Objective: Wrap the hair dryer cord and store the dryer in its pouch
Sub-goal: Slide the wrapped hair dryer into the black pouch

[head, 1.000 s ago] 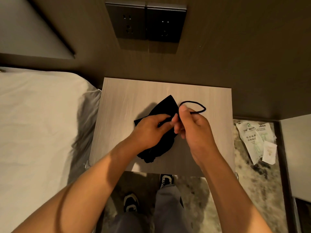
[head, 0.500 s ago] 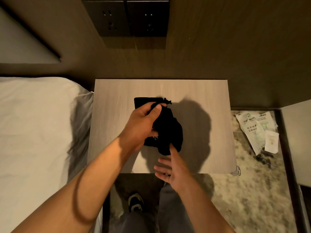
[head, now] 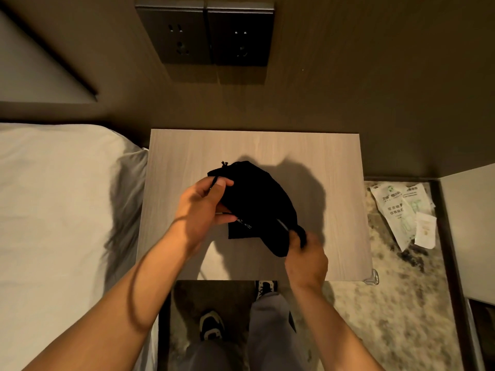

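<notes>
A black fabric pouch [head: 257,202] with small pale lettering near its lower edge is held just above the middle of the wooden bedside table [head: 334,162]. It bulges, and whatever fills it is hidden; no hair dryer or cord shows. My left hand [head: 203,207] grips the pouch's upper left end, thumb pressed on a thin black drawstring whose knotted tip sticks up. My right hand [head: 305,253] pinches the pouch's lower right end, slightly blurred.
A bed with a white sheet [head: 53,210] lies to the left of the table. Two dark wall sockets [head: 206,36] sit above it. Paper packets [head: 404,210] lie on the patterned floor at right. A clear corner guard [head: 372,277] marks the table's near right corner.
A second ago both hands pulled the drawstring loop at the pouch's right. My right hand then let go, dropped toward me, and now grips the pouch's lower right end. My left hand turned the pouch.
</notes>
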